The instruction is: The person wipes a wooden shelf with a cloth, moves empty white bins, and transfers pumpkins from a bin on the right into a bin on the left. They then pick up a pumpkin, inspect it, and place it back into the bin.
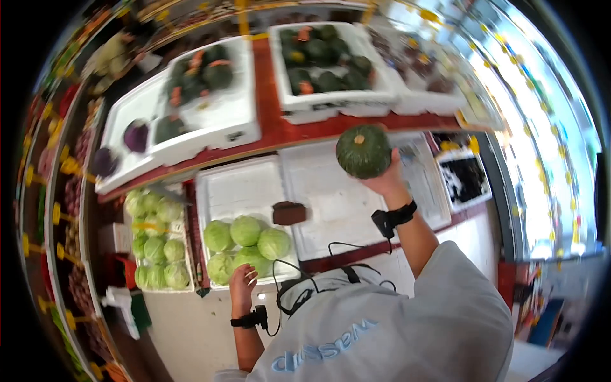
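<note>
A round dark green pumpkin is held up in my right hand, above the lower shelf's white trays. My left hand hangs with its fingers apart and slightly curled, at the front edge of a white tray with several pale green cabbages. Nothing shows in that hand. A brown block lies right of the cabbages. On the upper shelf, a white foam box bears several dark green pumpkins.
Another foam box at the upper left has more pumpkins and purple vegetables. A crate of cabbages stands at the left. A red-brown shelf edge runs across. Another person is at the upper left.
</note>
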Tool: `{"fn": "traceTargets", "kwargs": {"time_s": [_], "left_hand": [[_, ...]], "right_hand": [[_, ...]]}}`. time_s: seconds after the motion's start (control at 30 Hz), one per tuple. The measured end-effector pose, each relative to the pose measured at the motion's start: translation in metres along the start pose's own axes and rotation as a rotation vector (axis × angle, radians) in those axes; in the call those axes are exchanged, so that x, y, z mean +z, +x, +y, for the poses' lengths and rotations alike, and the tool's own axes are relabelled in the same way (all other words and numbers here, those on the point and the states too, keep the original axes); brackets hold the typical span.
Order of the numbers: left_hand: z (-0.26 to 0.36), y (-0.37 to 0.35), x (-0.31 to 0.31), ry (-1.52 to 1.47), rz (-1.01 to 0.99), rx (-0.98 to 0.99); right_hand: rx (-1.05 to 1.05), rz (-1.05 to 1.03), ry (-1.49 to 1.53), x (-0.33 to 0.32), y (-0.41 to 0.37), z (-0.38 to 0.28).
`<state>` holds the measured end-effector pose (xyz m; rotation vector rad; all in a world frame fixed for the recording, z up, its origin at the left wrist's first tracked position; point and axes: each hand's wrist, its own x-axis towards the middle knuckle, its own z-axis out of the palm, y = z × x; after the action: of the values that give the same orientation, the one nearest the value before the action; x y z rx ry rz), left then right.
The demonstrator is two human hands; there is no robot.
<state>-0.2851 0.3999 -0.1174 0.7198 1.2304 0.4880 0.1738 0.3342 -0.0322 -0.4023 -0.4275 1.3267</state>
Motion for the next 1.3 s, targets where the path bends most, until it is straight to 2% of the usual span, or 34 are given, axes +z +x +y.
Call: {"fn": "traceTargets", "kwargs": {"time_s": [0.03, 0.07, 0.2, 0.27, 0.37, 0.47, 0.6, 0.67, 0.73, 0.77, 0.8, 0.87, 0.9, 0.97, 1.1, 1.3], "left_hand": [[-0.004, 0.002, 0.016, 0.015, -0.023, -0.006], [-0.008, 0.003, 0.032, 0.032, -0.044, -0.014], [-0.025, 0.001, 0.103, 0.158, -0.137, -0.110], [-0.033, -0.004, 0.133, 0.221, -0.186, -0.143], [-0.040, -0.010, 0.165, 0.316, -0.218, -0.114], [-0.041, -0.023, 0.186, 0.372, -0.192, -0.116], [-0.048, -0.028, 0.193, 0.412, -0.168, -0.139], [-0.051, -0.033, 0.196, 0.423, -0.145, -0.148], [-0.050, -0.038, 0.203, 0.448, -0.100, -0.153], [-0.050, -0.041, 0.205, 0.450, -0.091, -0.154], [-0.049, -0.045, 0.207, 0.463, -0.084, -0.147], [-0.049, -0.052, 0.208, 0.479, -0.063, -0.140], [-0.049, -0.057, 0.207, 0.470, -0.044, -0.121], [-0.046, -0.066, 0.211, 0.432, -0.015, -0.111], [-0.037, -0.077, 0.206, 0.463, 0.053, -0.121], [-0.029, -0.071, 0.204, 0.476, 0.026, -0.114]], "right_hand": [[0.035, 0.003, 0.183, -0.025, -0.033, -0.004], [-0.013, 0.041, 0.196, -0.041, -0.066, -0.008], [-0.047, 0.487, 0.310, -0.104, -0.192, -0.020], [-0.131, 0.836, 0.337, -0.142, -0.247, -0.019], [-0.170, 1.116, 0.463, -0.197, -0.316, -0.020], [-0.100, 1.406, 0.355, -0.243, -0.349, -0.023], [0.017, 1.519, 0.182, -0.306, -0.352, -0.033], [0.013, 1.834, 0.065, -0.307, -0.320, -0.047], [0.120, 1.837, -0.194, -0.330, -0.311, -0.054], [0.221, 1.866, -0.380, -0.311, -0.297, -0.067], [0.300, 1.943, -0.687, -0.351, -0.296, -0.055], [0.433, 1.829, -1.061, -0.351, -0.292, -0.062], [0.444, 1.821, -1.055, -0.353, -0.290, -0.062], [0.548, 1.700, -1.311, -0.360, -0.290, -0.063], [0.655, 1.700, -1.307, -0.362, -0.280, -0.066], [0.775, 1.613, -1.374, -0.355, -0.276, -0.076]]}}
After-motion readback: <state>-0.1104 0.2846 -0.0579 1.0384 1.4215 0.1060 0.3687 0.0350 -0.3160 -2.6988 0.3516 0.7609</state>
